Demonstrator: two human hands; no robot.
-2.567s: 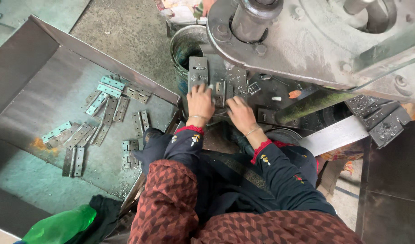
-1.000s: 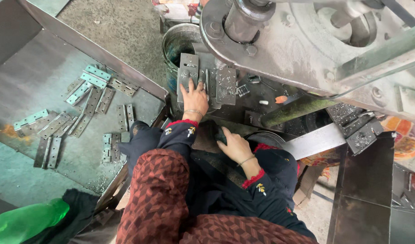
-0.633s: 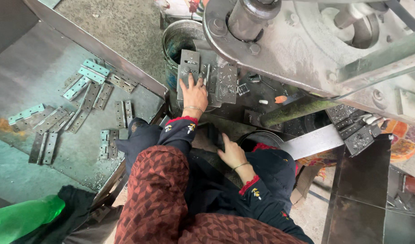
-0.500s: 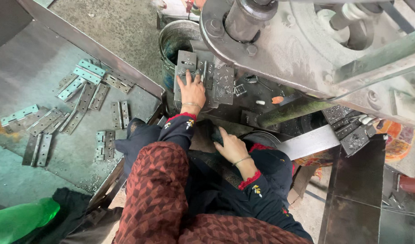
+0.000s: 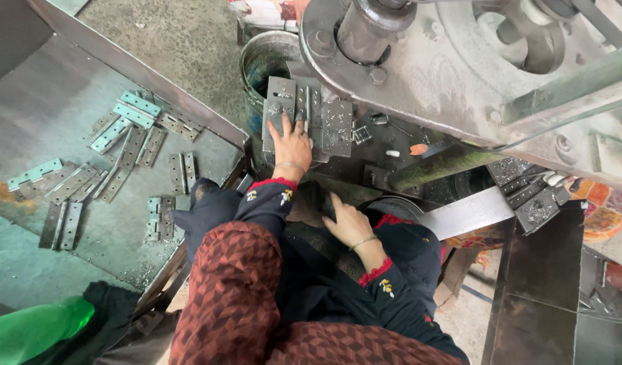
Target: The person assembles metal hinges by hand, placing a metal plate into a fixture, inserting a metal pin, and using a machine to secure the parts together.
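Left hand [image 5: 292,138] laid flat, fingers spread, on the metal plates [image 5: 281,108] under the press [image 5: 419,61]; resting on them, not closed around anything. Right hand [image 5: 348,222] drawn back low toward the lap, fingers loosely bent against a dark surface by the machine's edge; cannot tell whether anything is gripped there. Hands well apart, left far forward, right near the body. Thin bangle on each wrist, dark sleeves with red cuffs and small embroidery.

Grey punched plates lying side by side on the press bed, touching one another, the left hand's fingertips on the left and middle ones; another plate [image 5: 336,127] just beside them to the right. Heavy round grey machine body with a thick shaft [image 5: 368,30] hanging above the plates. Green-painted bar [image 5: 446,165] slanting out to the right of the bed. Dark metal bucket [image 5: 267,57] just behind the plates, on the concrete floor.

Off to the left, a sloping steel tray [image 5: 40,108] with raised rim, scattered with hinge leaves [image 5: 131,145], some grey, some pale green, lying flat and partly overlapping. Green plastic bag [image 5: 33,331] at the lower left corner. More dark punched pieces [image 5: 531,196] stacked at the right beside a pale flat strip [image 5: 466,213].
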